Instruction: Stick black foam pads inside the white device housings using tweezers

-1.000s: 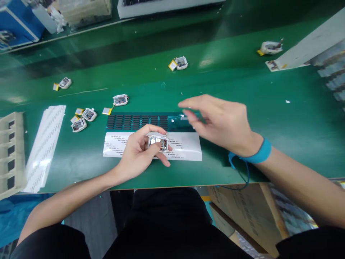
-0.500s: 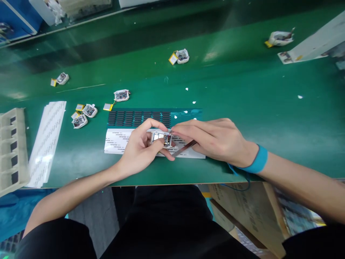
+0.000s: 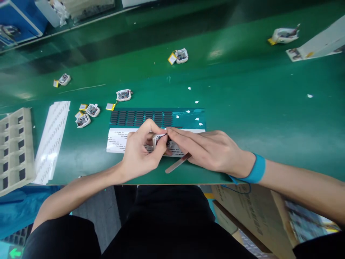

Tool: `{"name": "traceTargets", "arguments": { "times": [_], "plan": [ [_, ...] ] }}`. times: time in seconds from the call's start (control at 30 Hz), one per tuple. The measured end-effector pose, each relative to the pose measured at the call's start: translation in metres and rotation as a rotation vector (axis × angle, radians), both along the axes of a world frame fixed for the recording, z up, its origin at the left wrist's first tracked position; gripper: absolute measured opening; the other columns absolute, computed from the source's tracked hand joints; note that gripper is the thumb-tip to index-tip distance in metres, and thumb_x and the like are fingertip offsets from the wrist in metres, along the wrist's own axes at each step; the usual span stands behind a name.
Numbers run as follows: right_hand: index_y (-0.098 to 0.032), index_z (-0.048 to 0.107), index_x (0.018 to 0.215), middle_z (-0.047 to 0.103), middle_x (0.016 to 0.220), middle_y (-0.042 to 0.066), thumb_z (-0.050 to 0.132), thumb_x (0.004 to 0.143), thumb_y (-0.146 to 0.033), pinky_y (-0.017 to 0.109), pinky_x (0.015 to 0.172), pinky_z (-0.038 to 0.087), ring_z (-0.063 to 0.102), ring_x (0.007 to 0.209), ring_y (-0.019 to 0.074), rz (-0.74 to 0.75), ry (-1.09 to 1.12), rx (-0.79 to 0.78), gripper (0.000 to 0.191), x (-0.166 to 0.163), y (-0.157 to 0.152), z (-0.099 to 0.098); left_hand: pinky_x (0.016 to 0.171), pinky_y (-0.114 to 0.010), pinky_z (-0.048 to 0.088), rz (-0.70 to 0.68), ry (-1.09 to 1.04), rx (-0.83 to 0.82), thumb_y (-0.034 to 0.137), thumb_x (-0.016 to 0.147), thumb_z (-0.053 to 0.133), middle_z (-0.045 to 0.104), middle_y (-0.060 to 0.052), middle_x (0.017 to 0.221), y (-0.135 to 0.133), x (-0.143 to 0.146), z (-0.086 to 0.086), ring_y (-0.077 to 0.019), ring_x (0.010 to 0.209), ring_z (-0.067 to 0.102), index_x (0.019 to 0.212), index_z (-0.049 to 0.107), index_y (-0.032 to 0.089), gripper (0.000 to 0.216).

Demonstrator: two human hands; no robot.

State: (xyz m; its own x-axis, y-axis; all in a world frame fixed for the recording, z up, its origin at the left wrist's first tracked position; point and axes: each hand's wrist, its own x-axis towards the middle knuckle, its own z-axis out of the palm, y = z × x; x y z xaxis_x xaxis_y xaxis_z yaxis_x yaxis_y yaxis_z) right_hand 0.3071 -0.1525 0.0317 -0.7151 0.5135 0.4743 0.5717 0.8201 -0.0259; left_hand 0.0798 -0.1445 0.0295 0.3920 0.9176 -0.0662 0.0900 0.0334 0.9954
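Bright, even overhead light. Pale glare patches on the green worktop, far side. Soft shadows under forearms. Wide-angle bowing at edges; corners slightly soft.

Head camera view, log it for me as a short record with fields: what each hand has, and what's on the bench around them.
left hand: holds a small white device just above the printed white sheet
right hand: grips tweezers, fingertips at the device
wrist: blue strap on the right arm
behind the hands: sheet of black pads, partly emptied at its right end
left of the hands: three more devices with yellow batteries, stack of white liners, moulded tray
surface: green bench
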Motion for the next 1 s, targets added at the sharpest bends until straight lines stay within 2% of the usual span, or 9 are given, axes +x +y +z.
{"name": "traceTargets", "arguments": {
  "times": [0.13,0.2,0.27,0.4,0.57,0.73,0.87,0.93,1.0],
  "plan": [
    [-0.018,0.071,0.12,0.08,0.098,0.004,0.05,0.114,-0.016,0.026,0.057,0.054,0.076,0.076,0.0172,-0.042,0.242,-0.307,0.022,-0.004,0.007,0.003,0.056,-0.028,0.061,-0.017,0.006,0.032,0.036,0.104,0.067,0.077,0.001,0.078,0.0,-0.002,0.002,-0.0175,0.062,0.077,0.095,0.052,0.023,0.021],
    [-0.019,0.073,0.107,0.076,0.082,0.001,0.048,0.118,-0.025,0.027,0.054,0.049,0.068,0.062,0.0154,-0.033,0.314,-0.416,0.028,-0.006,0.01,0.005,0.055,-0.028,0.061,-0.036,0.01,0.037,0.037,0.104,0.067,0.078,0.0,0.081,0.001,-0.003,0.003,-0.017,0.061,0.077,0.096,0.054,0.023,0.021],
    [-0.019,0.072,0.103,0.072,0.076,0.0,0.047,0.12,-0.033,0.027,0.053,0.044,0.062,0.056,0.0137,-0.017,0.376,-0.494,0.033,-0.008,0.012,0.007,0.056,-0.028,0.062,-0.063,0.01,0.043,0.038,0.105,0.066,0.078,0.0,0.081,0.001,-0.004,0.003,-0.0174,0.062,0.077,0.098,0.056,0.022,0.02],
    [-0.019,0.066,0.099,0.064,0.065,-0.006,0.059,0.116,-0.036,0.026,0.048,0.033,0.047,0.046,0.0096,-0.028,0.462,-0.668,0.024,-0.01,0.015,0.013,0.062,-0.03,0.064,-0.111,0.011,0.032,0.038,0.107,0.062,0.076,0.001,0.079,0.001,-0.004,0.001,-0.0191,0.068,0.08,0.105,0.057,0.023,0.016],
    [-0.021,0.053,0.082,0.053,0.06,-0.008,0.066,0.111,-0.041,0.026,0.047,0.029,0.038,0.047,0.0083,-0.021,0.515,-0.889,0.038,-0.006,0.019,0.015,0.067,-0.029,0.066,-0.147,-0.028,-0.019,0.029,0.106,0.064,0.078,0.0,0.088,-0.001,-0.002,0.002,-0.0183,0.071,0.08,0.116,0.048,0.025,0.019],
    [-0.02,0.064,0.097,0.069,0.075,-0.003,0.068,0.109,-0.043,0.027,0.045,0.034,0.052,0.052,0.0112,0.016,0.628,-1.208,0.027,-0.004,0.018,0.013,0.074,-0.031,0.067,-0.179,0.017,0.031,0.03,0.106,0.065,0.08,-0.003,0.098,-0.001,-0.003,0.004,-0.0192,0.076,0.081,0.13,0.056,0.023,0.027],
    [-0.02,0.071,0.09,0.061,0.067,-0.004,0.063,0.113,-0.043,0.029,0.048,0.032,0.049,0.054,0.012,-0.024,0.643,-1.06,0.034,0.002,0.025,0.014,0.072,-0.03,0.066,-0.164,-0.009,0.05,0.03,0.106,0.065,0.08,-0.008,0.123,0.001,-0.004,0.003,-0.0188,0.082,0.081,0.134,0.065,0.021,0.029],
    [-0.021,0.073,0.085,0.06,0.067,-0.002,0.053,0.116,-0.038,0.03,0.05,0.034,0.049,0.054,0.0132,-0.03,0.685,-1.037,0.04,0.009,0.033,0.015,0.075,-0.029,0.066,-0.189,0.041,0.119,0.029,0.107,0.064,0.082,-0.008,0.119,0.003,-0.004,0.004,-0.0192,0.087,0.081,0.133,0.07,0.02,0.028],
    [-0.022,0.071,0.079,0.064,0.073,0.001,0.047,0.117,-0.036,0.032,0.057,0.042,0.056,0.061,0.0166,-0.067,0.723,-1.025,0.047,0.016,0.041,0.016,0.073,-0.026,0.062,-0.215,0.116,0.221,0.026,0.106,0.063,0.084,-0.007,0.111,0.005,-0.003,0.004,-0.0177,0.085,0.079,0.122,0.077,0.019,0.022]
  ]
}}
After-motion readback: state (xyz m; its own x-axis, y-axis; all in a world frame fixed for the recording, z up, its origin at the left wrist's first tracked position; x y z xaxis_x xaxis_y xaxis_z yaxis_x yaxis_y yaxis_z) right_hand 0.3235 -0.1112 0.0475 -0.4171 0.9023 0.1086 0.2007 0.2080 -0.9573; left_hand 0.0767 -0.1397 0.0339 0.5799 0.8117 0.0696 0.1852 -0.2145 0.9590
